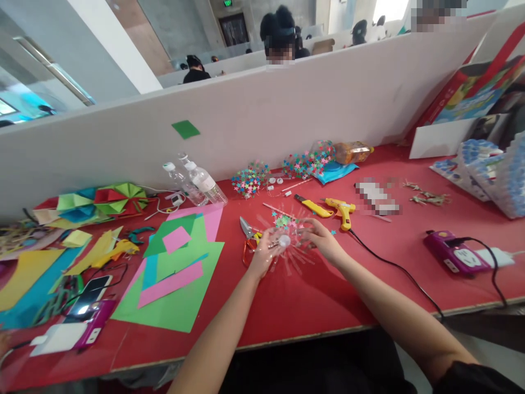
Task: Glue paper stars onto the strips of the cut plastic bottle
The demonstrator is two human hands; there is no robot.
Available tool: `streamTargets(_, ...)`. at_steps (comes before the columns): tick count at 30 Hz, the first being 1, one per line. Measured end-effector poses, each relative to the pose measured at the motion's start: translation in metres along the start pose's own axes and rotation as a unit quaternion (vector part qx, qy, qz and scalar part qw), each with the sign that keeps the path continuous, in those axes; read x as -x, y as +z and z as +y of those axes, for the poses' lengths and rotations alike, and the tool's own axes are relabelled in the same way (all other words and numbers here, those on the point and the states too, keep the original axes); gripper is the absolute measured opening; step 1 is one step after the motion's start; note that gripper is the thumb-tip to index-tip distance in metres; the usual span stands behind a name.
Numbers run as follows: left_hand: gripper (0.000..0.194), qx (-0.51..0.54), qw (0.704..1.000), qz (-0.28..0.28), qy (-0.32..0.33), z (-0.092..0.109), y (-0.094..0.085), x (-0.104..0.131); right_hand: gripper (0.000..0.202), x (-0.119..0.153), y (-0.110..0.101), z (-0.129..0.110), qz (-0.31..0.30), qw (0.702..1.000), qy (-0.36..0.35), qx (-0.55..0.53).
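Mid-frame, a clear fringed piece (284,241) is held by the curled left hand (264,250), by which shears (246,227) are partly hidden, with any grip by the half-open right hand (322,239), near a glue gun (343,210), unclear.

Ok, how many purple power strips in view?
2. One purple power strip lies on the right, a second power strip on the left beside the phone. More may be hidden.
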State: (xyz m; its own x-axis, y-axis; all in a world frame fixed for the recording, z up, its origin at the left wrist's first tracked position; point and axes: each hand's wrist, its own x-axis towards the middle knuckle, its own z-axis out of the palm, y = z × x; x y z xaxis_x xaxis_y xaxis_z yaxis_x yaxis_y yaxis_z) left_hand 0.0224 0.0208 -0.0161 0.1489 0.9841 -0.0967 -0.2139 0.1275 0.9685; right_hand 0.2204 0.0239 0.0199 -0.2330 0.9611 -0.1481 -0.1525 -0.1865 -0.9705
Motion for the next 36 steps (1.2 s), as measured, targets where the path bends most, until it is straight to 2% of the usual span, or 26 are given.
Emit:
streamTargets(6, 0.064, -0.036, 0.998, 0.014, -0.041, 0.001, -0.015, 0.020, 0.038, 0.001, 0.003, 0.014, -0.012, 1.000, 0.012, 0.021)
streamTargets(9, 0.055, -0.120, 0.991, 0.055, 0.002, -0.001, -0.026, 0.033, 0.040, 0.000, 0.003, 0.017, -0.016, 0.999, 0.015, 0.033)
streamTargets(11, 0.048, -0.226, 0.966, 0.108, 0.058, -0.006, -0.034, 0.041, 0.039, -0.002, 0.002, 0.019, -0.011, 0.999, 0.016, 0.039)
streamTargets(13, 0.050, -0.348, 0.921, 0.130, 0.115, -0.011, -0.041, 0.047, 0.039, -0.004, 0.001, 0.021, -0.004, 0.999, 0.020, 0.044)
streamTargets(15, 0.055, -0.435, 0.879, 0.113, 0.158, -0.017, -0.048, 0.052, 0.040, -0.005, 0.001, 0.025, -0.001, 0.999, 0.030, 0.044)
streamTargets(17, 0.058, -0.477, 0.857, 0.082, 0.175, -0.020, -0.055, 0.054, 0.042, -0.006, 0.001, 0.027, -0.003, 0.998, 0.041, 0.040)
streamTargets(20, 0.061, -0.492, 0.851, 0.047, 0.174, -0.019, -0.067, 0.053, 0.043, -0.006, 0.004, 0.030, -0.012, 0.998, 0.049, 0.034)
streamTargets(27, 0.062, -0.486, 0.856, 0.053, 0.166, 0.000, -0.102, 0.039, 0.043, -0.007, 0.017, 0.043, -0.023, 0.998, 0.049, 0.029)
streamTargets(31, 0.058, -0.437, 0.874, 0.100, 0.186, -0.001, -0.115, 0.035, 0.039, -0.010, 0.030, 0.051, -0.025, 0.998, 0.035, 0.036)
streamTargets(36, 0.053, -0.361, 0.880, 0.195, 0.239, -0.005, -0.121, 0.039, 0.037, -0.007, 0.038, 0.052, -0.018, 0.998, -0.002, 0.065)
